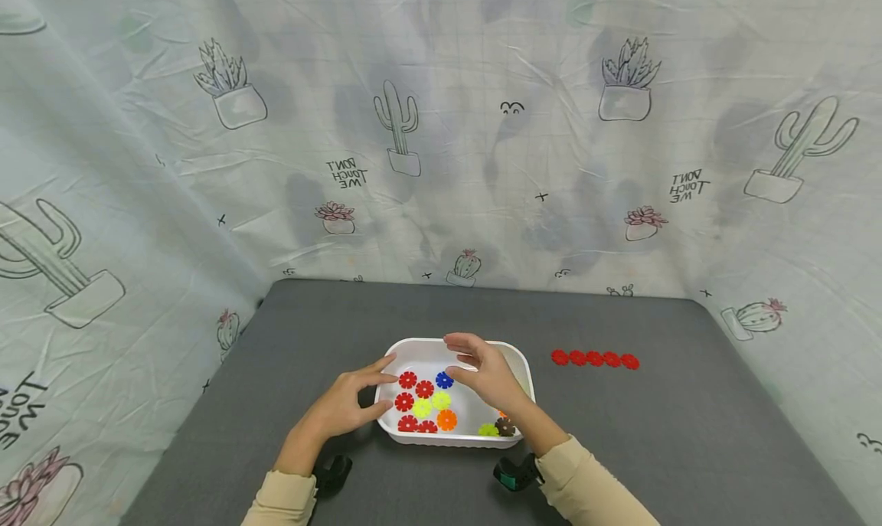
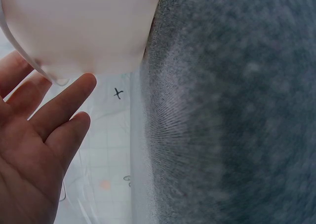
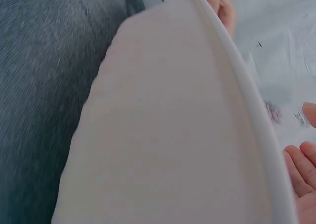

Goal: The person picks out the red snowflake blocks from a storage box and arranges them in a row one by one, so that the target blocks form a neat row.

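A white tray (image 1: 441,439) holds several notched plastic discs: red discs (image 1: 404,402) at its left, a blue disc (image 1: 444,380), yellow discs (image 1: 441,400), an orange disc (image 1: 446,419) and a brown disc (image 1: 505,426). At the tray's left rim is my left hand (image 1: 344,403), its thumb and fingers spread. The left wrist view shows that hand's fingers (image 2: 66,103) loosely extended by the tray's outer wall (image 2: 94,31). Over the tray's right half hovers my right hand (image 1: 492,377), thumb apart from the fingers, with nothing visible between them. It hides part of the tray.
A row of several red discs (image 1: 596,359), joined edge to edge, lies on the grey table (image 1: 654,434) right of the tray. A printed cloth (image 1: 468,143) hangs behind the table and along its sides.
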Available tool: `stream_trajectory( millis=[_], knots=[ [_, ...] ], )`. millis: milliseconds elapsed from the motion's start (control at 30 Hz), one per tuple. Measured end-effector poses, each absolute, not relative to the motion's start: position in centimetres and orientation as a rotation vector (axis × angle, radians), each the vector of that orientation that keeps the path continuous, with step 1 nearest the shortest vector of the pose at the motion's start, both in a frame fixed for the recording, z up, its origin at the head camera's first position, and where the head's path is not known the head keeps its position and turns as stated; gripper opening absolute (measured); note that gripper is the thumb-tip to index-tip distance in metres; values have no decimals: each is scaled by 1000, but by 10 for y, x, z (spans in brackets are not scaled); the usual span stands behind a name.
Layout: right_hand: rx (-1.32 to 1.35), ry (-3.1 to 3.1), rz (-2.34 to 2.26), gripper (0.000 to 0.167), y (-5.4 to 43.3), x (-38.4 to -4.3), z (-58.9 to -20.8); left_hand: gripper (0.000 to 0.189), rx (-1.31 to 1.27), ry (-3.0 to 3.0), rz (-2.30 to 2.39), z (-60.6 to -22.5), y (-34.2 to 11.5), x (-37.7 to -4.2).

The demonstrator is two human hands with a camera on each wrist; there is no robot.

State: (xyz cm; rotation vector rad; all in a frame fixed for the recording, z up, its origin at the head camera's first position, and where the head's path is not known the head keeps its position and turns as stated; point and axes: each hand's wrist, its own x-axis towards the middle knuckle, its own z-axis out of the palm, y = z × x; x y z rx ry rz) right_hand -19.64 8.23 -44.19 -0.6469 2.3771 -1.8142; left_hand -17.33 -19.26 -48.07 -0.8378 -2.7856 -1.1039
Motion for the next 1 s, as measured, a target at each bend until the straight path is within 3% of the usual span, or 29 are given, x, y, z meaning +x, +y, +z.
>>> stream_trajectory(
  millis=[1000],
  knots=[
    [-642,2413,-1429,32,43,-218,-483,43,-841,-2783,-1111,-484,-194,-175]
  ],
)
